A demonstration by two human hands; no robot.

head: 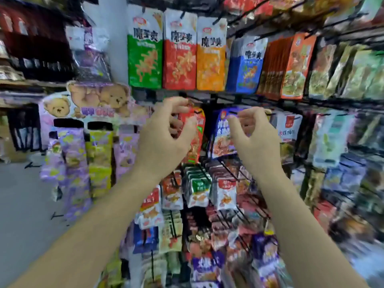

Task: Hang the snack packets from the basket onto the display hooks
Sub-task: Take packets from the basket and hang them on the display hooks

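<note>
Bright, even light without strong shadows; heavy smeared blur and wide-angle bending toward the edges.

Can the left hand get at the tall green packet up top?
Probably yes: tall green snack packet hangs unobstructed above the left hand, though that hand grips a red snack packet.

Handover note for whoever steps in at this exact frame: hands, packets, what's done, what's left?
Left hand: fingers curled round the top of the red packet.
Right hand: pinches the top edge of the blue packet beside it.
Both packets are up just below the middle rail of the rack.
Done: unclear; too blurred to tell if either packet sits on a hook.
Left: seat both packets, let go, fetch more. The basket is not in view.
</note>
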